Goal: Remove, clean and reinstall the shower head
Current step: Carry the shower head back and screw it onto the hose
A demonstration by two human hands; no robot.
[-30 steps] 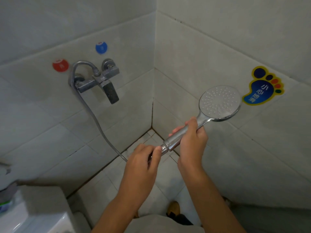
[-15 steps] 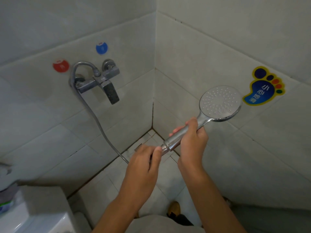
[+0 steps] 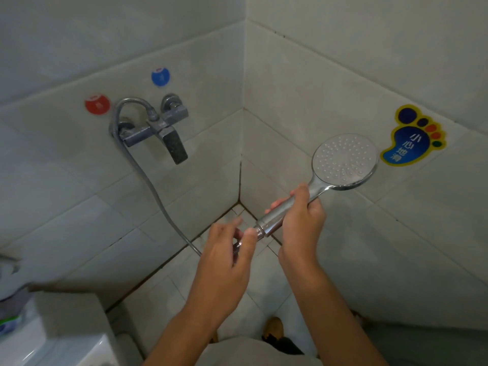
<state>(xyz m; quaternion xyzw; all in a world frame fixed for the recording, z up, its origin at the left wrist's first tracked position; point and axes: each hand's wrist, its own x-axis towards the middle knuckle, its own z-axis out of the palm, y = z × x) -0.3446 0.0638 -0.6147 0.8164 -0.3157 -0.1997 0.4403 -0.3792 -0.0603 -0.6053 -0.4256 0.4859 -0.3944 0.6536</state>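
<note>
My right hand (image 3: 301, 220) is wrapped around the chrome handle of the shower head (image 3: 343, 161), fingers curled over the top and thumb underneath. The head tilts up to the right, its round spray face turned toward me, in front of the right wall just beside the foot sticker (image 3: 412, 140).

My left hand (image 3: 227, 262) sits at the bottom end of the handle. Thumb and forefinger pinch the hose nut (image 3: 257, 231) where it meets the handle; the other fingers are loosely spread and blurred. A short ribbed bit of the hose (image 3: 148, 178) shows under my palm, and the rest runs up the left wall, loops over and joins the tap (image 3: 158, 128). I cannot tell whether the nut is threaded on or already loose.

Above the tap are a red dot (image 3: 97, 104) and a blue dot (image 3: 160, 76). The white corner of a toilet tank (image 3: 60, 336) is at lower left, and the tiled floor is below my arms.
</note>
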